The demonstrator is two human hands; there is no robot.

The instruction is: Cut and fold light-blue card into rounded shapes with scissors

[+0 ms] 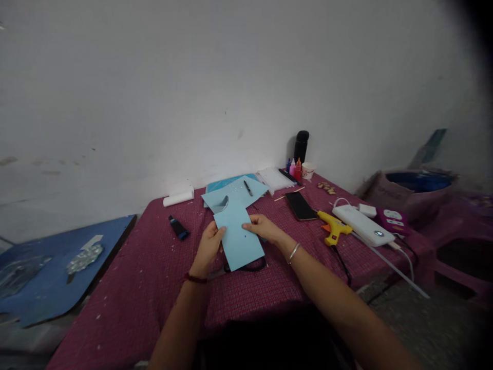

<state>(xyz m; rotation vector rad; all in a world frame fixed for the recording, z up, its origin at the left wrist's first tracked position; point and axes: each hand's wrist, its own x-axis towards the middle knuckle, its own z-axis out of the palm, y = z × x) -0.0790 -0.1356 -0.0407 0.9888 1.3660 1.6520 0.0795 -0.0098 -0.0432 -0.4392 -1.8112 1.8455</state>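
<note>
A light blue piece of paper [241, 241] is held up over the table between my two hands. My left hand [211, 244] pinches its left edge, thumb on the front. At the right edge, my right hand [264, 227] grips it the same way; the fingers behind the paper are hidden. The piece has a curved cut at its top left and a small dark mark near the middle. Behind it lies a larger light blue sheet [235, 190] with a black pen [248, 188] on top. Something dark, partly covered, lies under the held piece.
A dark blue tube-like object [178, 227] lies on the left of the red checked tablecloth [154, 262]. To the right are a black phone [300, 206], a yellow glue gun [334, 227] with its cord, and a white power bank [362, 225]. Paint bottles [298, 170] stand at the back.
</note>
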